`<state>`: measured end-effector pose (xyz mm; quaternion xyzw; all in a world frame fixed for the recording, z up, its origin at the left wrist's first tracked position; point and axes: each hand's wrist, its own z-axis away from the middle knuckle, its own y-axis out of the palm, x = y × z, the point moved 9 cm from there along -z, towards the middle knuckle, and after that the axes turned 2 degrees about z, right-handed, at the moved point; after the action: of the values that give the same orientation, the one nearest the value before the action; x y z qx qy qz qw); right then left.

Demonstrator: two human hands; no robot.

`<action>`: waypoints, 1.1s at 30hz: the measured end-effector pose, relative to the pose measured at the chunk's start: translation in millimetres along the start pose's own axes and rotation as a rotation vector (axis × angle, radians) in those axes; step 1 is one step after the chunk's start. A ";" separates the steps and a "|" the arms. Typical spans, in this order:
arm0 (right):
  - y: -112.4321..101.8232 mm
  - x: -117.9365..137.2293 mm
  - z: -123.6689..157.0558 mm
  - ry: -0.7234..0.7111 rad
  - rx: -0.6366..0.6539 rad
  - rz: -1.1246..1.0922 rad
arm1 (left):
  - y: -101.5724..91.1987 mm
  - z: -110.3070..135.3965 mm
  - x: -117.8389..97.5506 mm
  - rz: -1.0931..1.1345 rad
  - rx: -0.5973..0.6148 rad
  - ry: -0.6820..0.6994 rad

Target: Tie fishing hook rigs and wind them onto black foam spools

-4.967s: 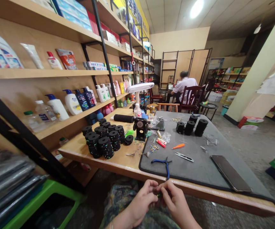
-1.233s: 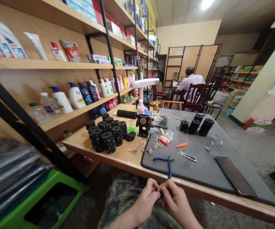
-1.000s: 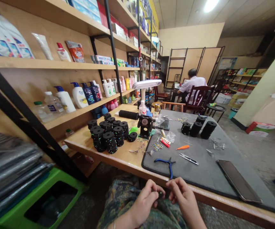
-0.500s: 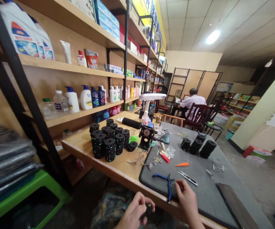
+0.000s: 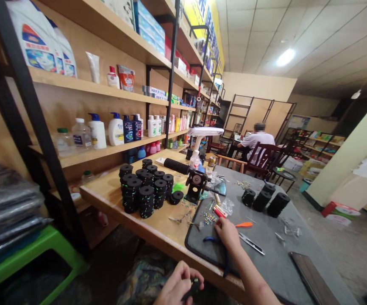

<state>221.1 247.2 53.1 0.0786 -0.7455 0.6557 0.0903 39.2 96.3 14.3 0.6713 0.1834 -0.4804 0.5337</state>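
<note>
My left hand [image 5: 179, 286] is closed around a small black spool [image 5: 191, 290] with pale specks on it, held low in front of the table edge. Over the grey mat [image 5: 285, 271], my right hand [image 5: 227, 232] reaches forward with its fingers bent and pressed together; what they hold, if anything, is hidden. Its fingertips are close to small coloured beads [image 5: 209, 218] and a red lighter [image 5: 219, 213]. Blue-handled pliers [image 5: 211, 239] lie partly under that hand and forearm. Right of it are an orange-handled tool [image 5: 243, 225] and thread snips [image 5: 251, 243].
Black spools stand in stacks on the bare wood [image 5: 147, 201] and at the mat's far right [image 5: 278, 204]. A black clamp-like device [image 5: 196, 184] and a white lamp [image 5: 205, 131] stand mid-table. A dark flat case [image 5: 313, 277] lies at right. Shelves line the left; a person [image 5: 259, 140] sits beyond.
My right hand has moved forward and left from beside the pliers to near the beads and lighter. My left hand stays low with the spool, which has tilted slightly.
</note>
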 end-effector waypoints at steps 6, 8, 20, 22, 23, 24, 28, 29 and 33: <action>11.7 2.1 -14.1 0.054 0.074 0.089 | 2.4 -2.9 1.3 0.025 0.034 0.014; 14.1 2.1 -18.8 0.066 0.098 0.106 | 3.8 -3.0 -0.8 0.020 0.036 0.024; 12.4 -16.2 -14.0 -0.004 0.162 0.097 | 4.1 -2.5 -5.4 0.007 0.006 0.024; 10.3 -14.5 -12.0 -0.034 0.154 0.087 | 6.0 -2.8 -4.5 0.010 0.010 0.019; 9.5 -12.2 -11.6 -0.051 0.149 0.082 | 6.9 -2.7 -4.6 0.013 0.011 0.022; 9.0 -9.3 -11.6 -0.067 0.143 0.079 | 7.7 -2.6 -5.0 0.015 0.014 0.027; 9.8 3.6 -14.2 -0.107 0.127 0.076 | 8.8 -2.2 -5.9 0.016 0.031 0.033; 10.8 6.1 -15.2 -0.111 0.128 0.078 | 8.3 -2.1 -6.1 0.014 0.033 0.033; 15.6 10.7 -19.3 -0.110 0.153 0.095 | 6.8 -1.1 -7.8 0.002 0.033 0.034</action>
<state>207.7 268.3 42.9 0.0858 -0.7000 0.7089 0.0120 41.2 96.8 24.5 0.6882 0.1837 -0.4715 0.5200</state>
